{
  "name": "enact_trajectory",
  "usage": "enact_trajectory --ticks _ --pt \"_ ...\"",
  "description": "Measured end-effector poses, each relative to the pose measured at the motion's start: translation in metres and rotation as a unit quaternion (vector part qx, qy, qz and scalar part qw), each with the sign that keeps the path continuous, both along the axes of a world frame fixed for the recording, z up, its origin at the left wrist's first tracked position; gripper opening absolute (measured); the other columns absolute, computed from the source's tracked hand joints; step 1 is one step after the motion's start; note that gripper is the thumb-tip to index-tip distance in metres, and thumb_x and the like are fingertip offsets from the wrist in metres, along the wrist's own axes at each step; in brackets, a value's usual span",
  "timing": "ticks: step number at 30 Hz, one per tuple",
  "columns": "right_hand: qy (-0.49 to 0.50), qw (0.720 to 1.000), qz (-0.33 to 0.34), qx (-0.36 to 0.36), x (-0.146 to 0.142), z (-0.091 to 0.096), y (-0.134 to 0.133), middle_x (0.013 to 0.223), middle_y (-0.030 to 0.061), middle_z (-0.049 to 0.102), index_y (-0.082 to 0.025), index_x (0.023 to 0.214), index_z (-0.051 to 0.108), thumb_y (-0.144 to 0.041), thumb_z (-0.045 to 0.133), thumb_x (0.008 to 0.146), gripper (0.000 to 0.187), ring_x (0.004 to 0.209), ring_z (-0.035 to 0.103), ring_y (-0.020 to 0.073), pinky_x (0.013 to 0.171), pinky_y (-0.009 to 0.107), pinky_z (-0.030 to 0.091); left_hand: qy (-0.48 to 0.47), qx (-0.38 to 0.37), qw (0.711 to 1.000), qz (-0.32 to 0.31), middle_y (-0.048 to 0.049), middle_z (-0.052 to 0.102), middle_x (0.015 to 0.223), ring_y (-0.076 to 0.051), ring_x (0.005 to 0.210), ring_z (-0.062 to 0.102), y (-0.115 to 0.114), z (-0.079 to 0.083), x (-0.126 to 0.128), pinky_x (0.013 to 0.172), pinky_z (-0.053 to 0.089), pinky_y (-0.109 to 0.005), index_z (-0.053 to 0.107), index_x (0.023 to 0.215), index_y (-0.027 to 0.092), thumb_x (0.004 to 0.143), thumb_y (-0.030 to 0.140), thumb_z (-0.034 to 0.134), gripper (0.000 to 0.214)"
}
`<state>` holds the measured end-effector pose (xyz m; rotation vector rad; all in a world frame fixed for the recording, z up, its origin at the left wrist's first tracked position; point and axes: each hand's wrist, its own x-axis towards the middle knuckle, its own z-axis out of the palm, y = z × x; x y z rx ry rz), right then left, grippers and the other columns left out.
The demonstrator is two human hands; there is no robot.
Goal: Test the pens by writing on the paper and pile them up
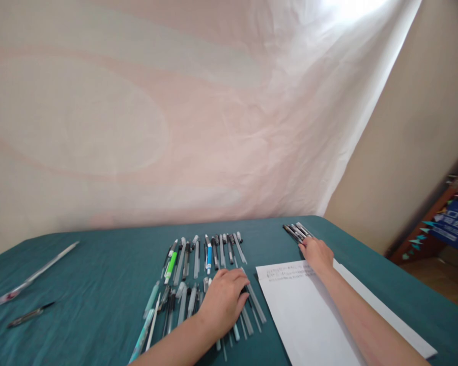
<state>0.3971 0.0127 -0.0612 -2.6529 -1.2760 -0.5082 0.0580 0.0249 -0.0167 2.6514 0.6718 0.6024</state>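
My left hand rests on the lower row of pens, palm down. Its fingers are curled and the thumb is bent in; whatever lies under them is hidden. Farther right, my right hand has its fingers closed at the near ends of a small group of dark and clear pens, just beyond the top of a white sheet of paper with handwriting. Above my left hand runs an upper row of pens, including a green pen and a blue-and-white pen.
A long, thin clear wrapper and a dark pen-like piece lie at the left of the green cloth-covered table. A pale curtain hangs behind the table. A blue sign stands at the far right.
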Motion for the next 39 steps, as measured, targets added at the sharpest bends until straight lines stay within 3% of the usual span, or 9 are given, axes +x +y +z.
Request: enact_trajectory --ticks 6,9,12,17,22,29,34,39 --pt "-0.007 1.0 0.009 0.006 -0.005 0.003 -0.001 0.091 0.0081 0.061 -0.021 0.088 0.062 -0.035 0.048 0.079 0.021 0.087 0.054 0.0219 0.067 0.029 0.038 -0.005 -0.002 1.0 0.009 -0.0041 0.058 0.104 -0.02 0.1 0.05 0.001 -0.001 -0.001 0.09 0.034 -0.036 0.058 0.1 0.022 0.077 0.018 0.052 0.024" --pt "0.016 0.997 0.061 0.037 -0.014 0.011 0.002 0.091 0.0083 0.061 -0.02 0.091 0.06 -0.033 0.047 0.08 0.022 0.087 0.054 0.0217 0.068 0.03 0.038 -0.029 -0.026 0.999 0.019 -0.0057 0.057 0.105 -0.022 0.101 0.049 0.006 0.0 -0.003 0.09 0.035 -0.036 0.059 0.101 0.022 0.077 0.02 0.051 0.025" --pt "0.109 0.984 0.131 0.052 -0.033 0.023 0.007 0.084 0.007 0.063 -0.018 0.094 0.059 -0.034 0.048 0.078 0.024 0.079 0.057 0.0197 0.066 0.028 0.038 -0.062 -0.064 0.995 0.035 -0.0056 0.059 0.102 -0.02 0.098 0.052 0.015 0.002 -0.005 0.089 0.037 -0.034 0.061 0.097 0.021 0.079 0.019 0.047 0.023" --pt "0.294 0.909 0.296 0.002 -0.092 0.042 0.002 0.072 0.0016 0.061 -0.016 0.107 0.049 -0.038 0.051 0.076 0.038 0.065 0.057 0.0149 0.06 0.025 0.038 -0.09 -0.135 0.985 0.054 -0.0042 0.063 0.095 -0.019 0.093 0.055 0.029 0.006 -0.007 0.086 0.039 -0.03 0.064 0.09 0.02 0.077 0.02 0.047 0.021" --pt "0.35 0.859 0.37 -0.05 -0.152 0.04 -0.015 0.067 -0.0003 0.06 -0.016 0.109 0.045 -0.036 0.053 0.075 0.04 0.063 0.056 0.0142 0.056 0.023 0.035 -0.122 -0.246 0.96 0.059 -0.0034 0.066 0.091 -0.018 0.087 0.058 0.033 0.006 -0.005 0.078 0.043 -0.027 0.065 0.087 0.019 0.075 0.021 0.047 0.022" --pt "0.333 0.869 0.357 -0.081 -0.168 0.027 -0.02 0.067 -0.0002 0.06 -0.016 0.113 0.039 -0.026 0.052 0.073 0.043 0.062 0.056 0.0155 0.052 0.022 0.032 -0.151 -0.289 0.944 0.057 -0.0048 0.067 0.084 -0.017 0.079 0.06 0.033 0.002 0.0 0.072 0.045 -0.027 0.065 0.085 0.016 0.074 0.022 0.049 0.021" --pt "0.288 0.897 0.326 -0.075 -0.173 0.026 -0.021 0.07 0.0017 0.06 -0.017 0.111 0.039 -0.016 0.05 0.07 0.042 0.064 0.057 0.0164 0.053 0.022 0.03 -0.162 -0.324 0.931 0.042 -0.0047 0.067 0.083 -0.017 0.078 0.06 0.033 -0.003 0.0 0.072 0.045 -0.027 0.064 0.086 0.016 0.074 0.023 0.051 0.019" --pt "0.276 0.908 0.307 -0.07 -0.175 0.025 -0.019 0.069 0.0013 0.058 -0.017 0.104 0.04 -0.014 0.05 0.069 0.037 0.061 0.056 0.0156 0.052 0.022 0.028 -0.186 -0.398 0.898 0.02 -0.0043 0.066 0.079 -0.016 0.073 0.061 0.032 -0.005 0.001 0.069 0.047 -0.027 0.062 0.085 0.015 0.073 0.023 0.053 0.017"
